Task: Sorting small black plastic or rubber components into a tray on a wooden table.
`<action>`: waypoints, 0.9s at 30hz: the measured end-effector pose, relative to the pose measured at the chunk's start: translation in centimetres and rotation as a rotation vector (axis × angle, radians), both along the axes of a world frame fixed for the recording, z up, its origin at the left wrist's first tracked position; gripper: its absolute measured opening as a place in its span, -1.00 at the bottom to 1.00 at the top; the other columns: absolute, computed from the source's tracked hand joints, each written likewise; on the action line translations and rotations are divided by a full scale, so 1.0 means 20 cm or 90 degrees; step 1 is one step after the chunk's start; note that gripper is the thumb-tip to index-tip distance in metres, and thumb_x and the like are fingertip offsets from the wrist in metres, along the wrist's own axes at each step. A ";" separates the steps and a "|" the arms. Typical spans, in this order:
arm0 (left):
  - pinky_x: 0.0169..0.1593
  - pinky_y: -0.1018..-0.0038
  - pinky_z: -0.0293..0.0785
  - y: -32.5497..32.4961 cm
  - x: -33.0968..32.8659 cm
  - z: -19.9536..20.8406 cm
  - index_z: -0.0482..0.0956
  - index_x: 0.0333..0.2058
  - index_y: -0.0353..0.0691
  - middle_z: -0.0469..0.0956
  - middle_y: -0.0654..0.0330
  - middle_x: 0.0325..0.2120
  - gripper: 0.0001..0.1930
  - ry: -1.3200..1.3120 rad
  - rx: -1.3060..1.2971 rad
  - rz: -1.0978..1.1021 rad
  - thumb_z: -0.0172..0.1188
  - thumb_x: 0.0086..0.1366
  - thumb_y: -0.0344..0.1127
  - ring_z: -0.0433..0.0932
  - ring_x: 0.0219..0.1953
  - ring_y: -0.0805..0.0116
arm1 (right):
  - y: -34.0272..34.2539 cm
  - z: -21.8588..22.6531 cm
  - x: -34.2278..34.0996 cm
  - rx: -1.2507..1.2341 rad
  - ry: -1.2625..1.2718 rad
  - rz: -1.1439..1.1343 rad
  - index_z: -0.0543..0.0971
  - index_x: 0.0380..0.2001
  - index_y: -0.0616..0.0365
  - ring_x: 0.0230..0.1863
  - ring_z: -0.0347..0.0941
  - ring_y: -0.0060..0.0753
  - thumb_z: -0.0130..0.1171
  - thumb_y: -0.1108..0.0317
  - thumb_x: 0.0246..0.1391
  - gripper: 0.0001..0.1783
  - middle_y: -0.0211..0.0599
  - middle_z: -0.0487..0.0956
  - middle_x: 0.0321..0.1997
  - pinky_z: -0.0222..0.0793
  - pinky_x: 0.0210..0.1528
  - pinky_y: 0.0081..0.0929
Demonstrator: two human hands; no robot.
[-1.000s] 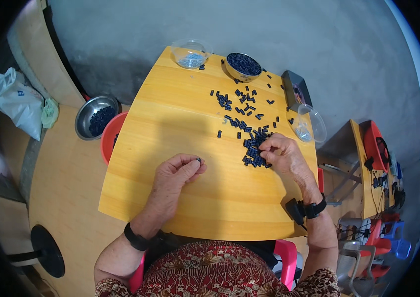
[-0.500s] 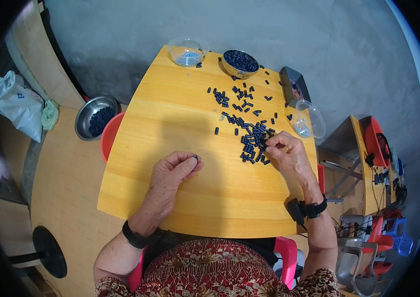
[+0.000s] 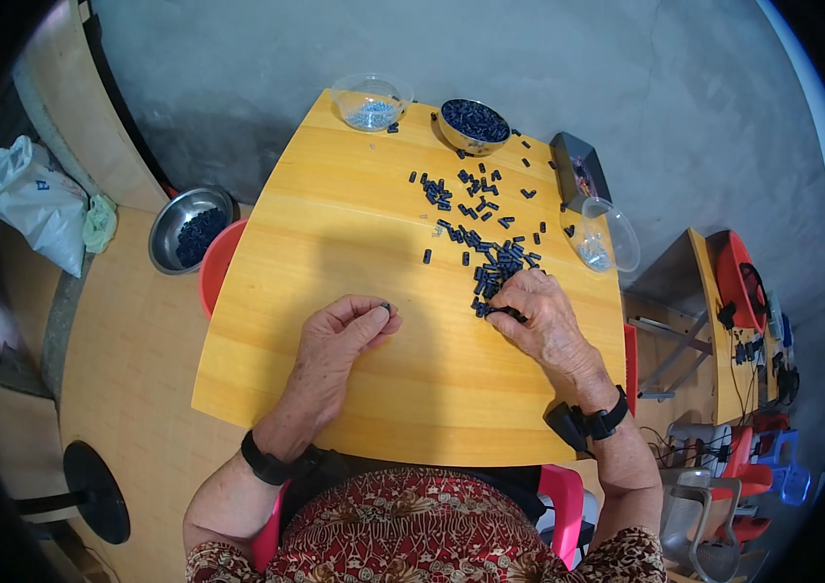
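My left hand [image 3: 340,335] is closed in a pinch over the middle of the yellow table [image 3: 403,389]. A small dark piece [image 3: 386,307] shows between its thumb and forefinger, mostly hidden. On the right, my right hand [image 3: 539,319] is down at the near edge of a loose pile of small black oblong pieces [image 3: 471,236]. Its thumb and fingers are curled together around a black piece [image 3: 510,313], partly covered by the fingers. More pieces of the same kind lie scattered toward the far side.
Along the far edge stand a clear bowl [image 3: 372,89] of small shiny parts and a bowl [image 3: 474,144] full of black pieces. A grey tray [image 3: 578,170] and a clear tub [image 3: 617,238] sit at the right edge. Left of the table, a metal basin [image 3: 168,219] rests low down.
My right hand has moved left and slightly nearer to me, along the near edge of the pile. The left hand has stayed in place with its piece.
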State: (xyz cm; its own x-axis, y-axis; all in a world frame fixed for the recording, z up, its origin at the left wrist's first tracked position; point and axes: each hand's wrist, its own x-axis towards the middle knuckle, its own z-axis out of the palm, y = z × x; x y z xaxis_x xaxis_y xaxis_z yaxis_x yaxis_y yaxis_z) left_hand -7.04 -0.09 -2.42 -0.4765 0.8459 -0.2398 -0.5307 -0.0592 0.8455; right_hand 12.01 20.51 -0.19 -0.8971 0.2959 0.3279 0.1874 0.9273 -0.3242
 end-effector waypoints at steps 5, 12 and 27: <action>-0.03 0.53 0.47 0.00 0.00 -0.01 0.57 -0.17 -0.24 0.60 0.25 -0.25 -0.83 0.002 -0.001 -0.002 0.20 0.32 -0.32 0.57 -0.16 0.45 | -0.03 0.03 -0.02 0.016 -0.030 -0.012 0.62 -0.43 0.20 -0.20 0.44 -0.17 0.33 0.38 -0.13 -0.83 -0.25 0.51 -0.37 0.31 -0.10 -0.25; -0.03 0.53 0.47 0.00 0.00 0.00 0.57 -0.17 -0.24 0.61 0.25 -0.25 -0.83 0.010 -0.004 -0.006 0.20 0.31 -0.31 0.57 -0.17 0.46 | -0.03 0.00 -0.03 0.076 -0.027 -0.004 0.61 -0.46 0.13 -0.23 0.41 -0.24 0.29 0.40 -0.11 -0.90 -0.32 0.48 -0.38 0.27 -0.14 -0.28; -0.03 0.53 0.48 0.01 0.00 -0.02 0.57 -0.17 -0.25 0.61 0.24 -0.26 -0.82 0.021 0.008 -0.006 0.19 0.31 -0.32 0.58 -0.17 0.46 | -0.06 -0.03 -0.09 0.071 0.003 -0.014 0.56 -0.49 0.17 -0.29 0.39 -0.19 0.25 0.44 -0.09 -0.93 -0.27 0.48 -0.42 0.27 -0.19 -0.27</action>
State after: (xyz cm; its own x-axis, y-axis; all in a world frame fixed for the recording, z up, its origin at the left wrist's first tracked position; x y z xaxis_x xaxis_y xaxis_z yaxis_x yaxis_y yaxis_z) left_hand -6.96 0.11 -2.88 -0.4764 0.8528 -0.2138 -0.5026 -0.0647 0.8621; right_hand 10.17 19.34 -0.84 -0.8896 0.2767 0.3635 0.2064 0.9533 -0.2205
